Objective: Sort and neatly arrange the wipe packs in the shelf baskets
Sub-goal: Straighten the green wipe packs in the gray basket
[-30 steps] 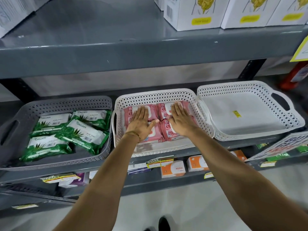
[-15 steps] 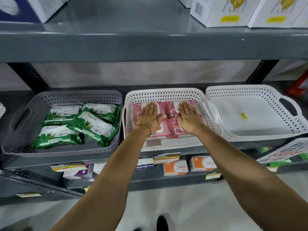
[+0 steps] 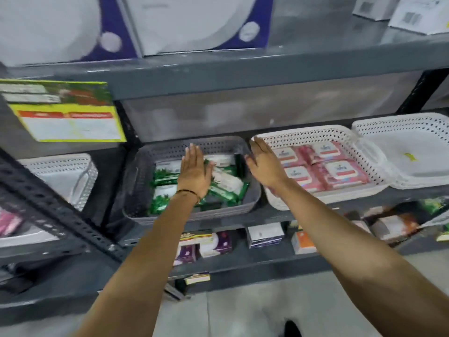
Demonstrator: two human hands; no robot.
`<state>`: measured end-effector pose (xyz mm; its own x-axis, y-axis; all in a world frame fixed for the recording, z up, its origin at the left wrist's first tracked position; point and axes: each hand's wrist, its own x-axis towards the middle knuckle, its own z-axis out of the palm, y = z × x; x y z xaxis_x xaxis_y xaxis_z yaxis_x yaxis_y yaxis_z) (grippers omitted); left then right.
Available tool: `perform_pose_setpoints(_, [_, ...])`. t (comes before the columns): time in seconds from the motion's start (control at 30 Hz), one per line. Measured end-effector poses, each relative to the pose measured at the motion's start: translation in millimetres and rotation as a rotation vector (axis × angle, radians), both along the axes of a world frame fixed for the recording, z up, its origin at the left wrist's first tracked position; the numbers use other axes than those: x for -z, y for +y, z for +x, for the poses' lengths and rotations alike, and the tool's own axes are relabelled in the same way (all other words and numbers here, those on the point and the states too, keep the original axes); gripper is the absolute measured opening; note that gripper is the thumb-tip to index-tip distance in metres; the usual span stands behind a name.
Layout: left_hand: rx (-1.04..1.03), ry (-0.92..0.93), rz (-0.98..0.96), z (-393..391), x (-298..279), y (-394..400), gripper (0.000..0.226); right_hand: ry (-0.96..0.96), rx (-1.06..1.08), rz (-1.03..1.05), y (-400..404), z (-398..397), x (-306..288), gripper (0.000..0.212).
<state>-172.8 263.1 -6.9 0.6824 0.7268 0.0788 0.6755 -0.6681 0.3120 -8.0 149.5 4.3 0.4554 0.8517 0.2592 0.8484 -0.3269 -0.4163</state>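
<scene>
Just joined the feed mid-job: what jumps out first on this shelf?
Two open hands: the left hand over the green wipe packs lying askew in the grey basket, the right hand at the gap beside it. Right of them, pink wipe packs sit in neat rows in the white basket.
</scene>
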Motion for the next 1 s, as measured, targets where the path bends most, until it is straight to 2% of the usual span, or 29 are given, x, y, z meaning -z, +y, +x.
perform_pose_setpoints(0.13, [0.009, 0.116, -0.103, -68, 8, 33, 0.064, 0.025, -0.080, -0.132, 20, -56, 4, 0.054])
perform_pose_setpoints(0.2, [0.057, 0.136, -0.216, -86, 7, 39, 0.065, 0.092, -0.112, -0.261, 25, -73, 5, 0.066])
perform_pose_setpoints(0.27, [0.110, 0.171, -0.290, -95, 7, 40, 0.075, 0.122, -0.118, -0.354, 27, -82, 7, 0.080])
perform_pose_setpoints(0.37, [0.163, 0.237, -0.244, -102, 13, 43, 0.087, 0.173, -0.086, -0.386, 32, -90, 12, 0.092])
perform_pose_setpoints(0.53, [0.189, 0.278, -0.114, -104, 11, 46, 0.079, 0.179, -0.095, -0.431, 37, -88, 12, 0.086])
perform_pose_setpoints(0.67, [0.192, 0.277, -0.094, -112, 11, 51, 0.077, 0.116, -0.160, -0.549, 31, -85, 16, 0.082])
perform_pose_setpoints(1.0, [0.172, 0.260, -0.109, -112, 11, 51, 0.077, 0.092, -0.211, -0.498, 28, -84, 22, 0.077])
